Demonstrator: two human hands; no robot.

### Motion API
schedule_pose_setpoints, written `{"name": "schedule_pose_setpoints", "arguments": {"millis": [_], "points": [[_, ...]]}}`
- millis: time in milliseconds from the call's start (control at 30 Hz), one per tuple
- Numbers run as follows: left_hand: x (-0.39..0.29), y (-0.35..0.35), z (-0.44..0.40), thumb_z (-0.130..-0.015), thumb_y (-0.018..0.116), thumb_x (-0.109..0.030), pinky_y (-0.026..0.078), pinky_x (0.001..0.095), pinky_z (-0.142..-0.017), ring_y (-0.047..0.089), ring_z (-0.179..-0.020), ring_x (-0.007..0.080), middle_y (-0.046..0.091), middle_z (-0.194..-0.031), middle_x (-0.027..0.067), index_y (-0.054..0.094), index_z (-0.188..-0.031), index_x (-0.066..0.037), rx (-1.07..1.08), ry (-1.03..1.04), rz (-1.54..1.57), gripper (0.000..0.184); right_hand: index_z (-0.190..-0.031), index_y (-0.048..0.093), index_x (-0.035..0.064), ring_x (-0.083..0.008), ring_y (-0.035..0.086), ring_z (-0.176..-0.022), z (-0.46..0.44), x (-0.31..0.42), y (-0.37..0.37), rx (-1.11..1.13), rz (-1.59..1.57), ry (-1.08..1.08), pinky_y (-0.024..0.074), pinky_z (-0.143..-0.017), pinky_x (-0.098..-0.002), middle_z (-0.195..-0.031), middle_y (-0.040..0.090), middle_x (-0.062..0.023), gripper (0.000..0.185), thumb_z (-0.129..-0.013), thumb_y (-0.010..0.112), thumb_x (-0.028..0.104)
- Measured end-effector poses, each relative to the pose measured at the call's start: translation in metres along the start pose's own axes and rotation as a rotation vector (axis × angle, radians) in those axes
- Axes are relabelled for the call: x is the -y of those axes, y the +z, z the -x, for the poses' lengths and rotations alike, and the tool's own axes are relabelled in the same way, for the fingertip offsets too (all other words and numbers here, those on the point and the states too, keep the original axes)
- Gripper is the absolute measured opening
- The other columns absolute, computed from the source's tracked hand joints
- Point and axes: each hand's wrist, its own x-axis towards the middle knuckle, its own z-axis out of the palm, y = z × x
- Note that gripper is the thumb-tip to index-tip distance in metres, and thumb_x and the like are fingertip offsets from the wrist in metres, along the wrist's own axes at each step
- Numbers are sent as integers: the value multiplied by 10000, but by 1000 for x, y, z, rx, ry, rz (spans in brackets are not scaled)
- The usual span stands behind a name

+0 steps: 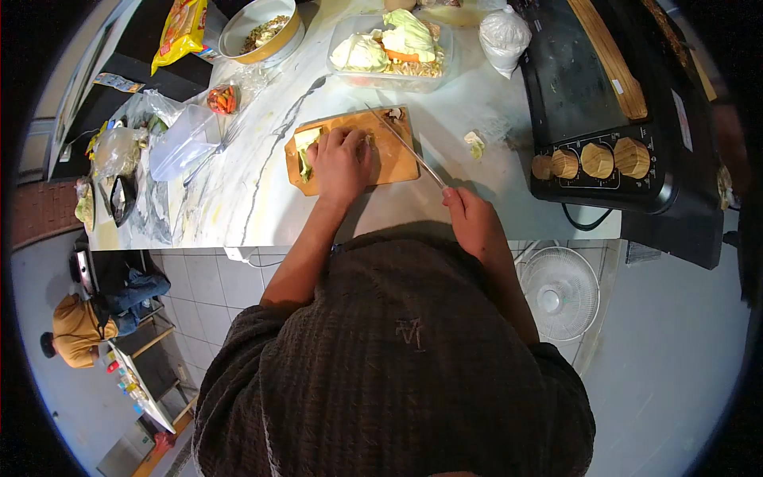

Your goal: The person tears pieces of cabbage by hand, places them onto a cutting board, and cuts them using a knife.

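My left hand (pixel 343 163) rests on a wooden cutting board (pixel 395 165), palm down with the fingers slightly bent and a little apart. A pale green cabbage piece (pixel 305 145) lies against its left side; what is beneath the palm is hidden. My right hand (pixel 474 219) is closed around the handle of a long knife (pixel 413 151). The blade slants up and left across the right part of the board, its tip near the far edge. A small dark scrap (pixel 395 114) sits at the board's far right corner.
Behind the board is a clear tub (pixel 387 81) with cabbage. A bowl (pixel 298 30), red chilies (pixel 223 99) and a plastic container (pixel 187 145) stand left. Right are a cabbage scrap (pixel 474 144), a white bag (pixel 505 38) and a black griddle (pixel 560 87). Another person (pixel 79 330) sits far left.
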Motion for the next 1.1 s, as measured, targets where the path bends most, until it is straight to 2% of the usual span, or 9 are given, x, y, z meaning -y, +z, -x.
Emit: {"name": "schedule_pose_setpoints", "arguments": {"millis": [133, 500, 533, 600, 833, 1100], "points": [[1, 3, -2, -850, 720, -196, 378, 450, -902, 602, -1030, 260, 674, -1040, 37, 724, -1055, -142, -15, 8, -8, 212, -942, 623, -1, -505, 611, -892, 0, -2, -1, -4, 12, 16, 479, -743, -542, -875, 641, -280, 430, -1053, 482, 390], [18, 11, -2, -901, 699, -179, 348, 450, -872, 612, -1012, 266, 706, -972, 51, 715, -1037, -131, -13, -153, 365, 145, -947, 632, -3, -508, 613, -902, 1, 0, -3, -3, 0, 56, 483, -746, -535, -879, 643, -288, 455, -1053, 478, 412], [19, 12, 0, -901, 699, -179, 348, 450, -872, 612, -1012, 266, 706, -972, 51, 715, -1037, -131, -12, -152, 367, 145, -944, 633, -4, -508, 614, -896, 2, 2, -4, -7, -11, 56, 483, -740, -534, -874, 642, -289, 458, -1052, 480, 414], [14, 3, -1, -897, 704, -188, 347, 460, -861, 626, -980, 271, 713, -943, 53, 731, -1012, -126, -44, -143, 120, 133, -944, 634, -4, -509, 615, -890, 2, 1, -5, -4, -15, 62, 483, -735, -534, -868, 640, -290, 458, -1052, 481, 414], [11, -2, 1, -892, 696, -218, 347, 470, -858, 631, -987, 265, 719, -915, 51, 760, -983, -131, 21, -140, 98, 141, -951, 639, -8, -509, 619, -882, 2, 2, -5, 3, -22, 77, 485, -732, -540, -863, 643, -292, 456, -1051, 485, 409], [5, -9, 8, -848, 731, -277, 357, 468, -896, 615, -1012, 275, 691, -1004, 46, 757, -1046, -134, -18, -104, 126, 246, -945, 641, -4, -507, 620, -879, 1, 0, -4, -1, -5, 32, 486, -734, -543, -863, 646, -288, 454, -1049, 485, 409]]}}
